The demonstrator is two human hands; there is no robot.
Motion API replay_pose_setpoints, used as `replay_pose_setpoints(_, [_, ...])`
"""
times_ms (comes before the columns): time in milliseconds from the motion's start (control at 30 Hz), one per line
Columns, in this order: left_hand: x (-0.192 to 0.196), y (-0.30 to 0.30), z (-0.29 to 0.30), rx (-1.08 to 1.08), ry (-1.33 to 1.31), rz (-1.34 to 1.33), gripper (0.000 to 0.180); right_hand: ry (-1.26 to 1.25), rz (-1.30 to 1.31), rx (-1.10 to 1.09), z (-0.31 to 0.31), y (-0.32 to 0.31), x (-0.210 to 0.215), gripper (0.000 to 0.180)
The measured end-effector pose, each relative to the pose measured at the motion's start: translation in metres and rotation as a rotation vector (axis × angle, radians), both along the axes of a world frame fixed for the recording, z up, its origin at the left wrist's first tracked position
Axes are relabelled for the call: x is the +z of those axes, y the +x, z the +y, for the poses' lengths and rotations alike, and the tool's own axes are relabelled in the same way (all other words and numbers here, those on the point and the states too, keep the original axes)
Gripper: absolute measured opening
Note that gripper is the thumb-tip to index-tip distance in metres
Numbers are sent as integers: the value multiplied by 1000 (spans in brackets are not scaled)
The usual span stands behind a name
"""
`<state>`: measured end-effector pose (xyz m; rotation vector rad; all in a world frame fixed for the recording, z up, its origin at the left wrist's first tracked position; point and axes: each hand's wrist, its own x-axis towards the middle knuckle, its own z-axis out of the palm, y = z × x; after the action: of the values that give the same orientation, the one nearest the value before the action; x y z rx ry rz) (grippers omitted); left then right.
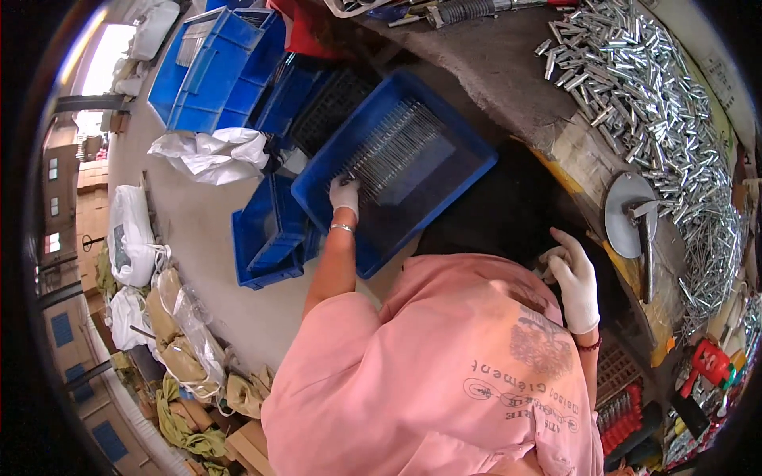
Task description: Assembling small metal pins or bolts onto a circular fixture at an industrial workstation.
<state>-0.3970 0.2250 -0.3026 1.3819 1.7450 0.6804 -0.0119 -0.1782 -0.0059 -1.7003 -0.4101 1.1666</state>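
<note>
My left hand, in a white glove, reaches into a large blue bin. Its fingers are closed at the near left end of a row of thin metal rods lying side by side in the bin. What they grip is too small to make out. My right hand, also gloved in white, hovers beside the bench edge near my body. Its fingers are apart, the index stretched out, and nothing shows in them. To its right, a round grey metal disc with a handle rests at the bench's edge.
A heap of shiny metal tubes covers the right of the workbench. Stacked blue bins and smaller blue bins stand left on the floor. White bags line the far left. A red tool lies at lower right.
</note>
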Motion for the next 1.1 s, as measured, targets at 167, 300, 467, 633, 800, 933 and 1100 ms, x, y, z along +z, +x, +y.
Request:
replay_pose_setpoints(167, [-24,14,27,-91,82,209,44,-35,-21,-12,0,1,0,51])
replay_pose_setpoints(300, [-38,4,42,-288,201,424,39,-26,2,-29,-2,0,2,47])
replay_pose_setpoints(467, [23,36,11,-117,274,338,40,16,-29,-19,-5,0,-15,42])
replay_pose_setpoints(633, [167,177,-10,-187,553,82,22,-13,-40,-63,-14,4,-10,36])
replay_pose_setpoints(800, [308,318,-83,-771,776,-246,17,56,-192,-21,-19,4,1,29])
replay_pose_setpoints(933, [343,409,-144,-1075,573,-344,28,88,-303,-12,-28,3,14,26])
replay_pose_setpoints(1100, [336,454,-164,-1100,643,106,40,139,-485,-60,-53,9,25,20])
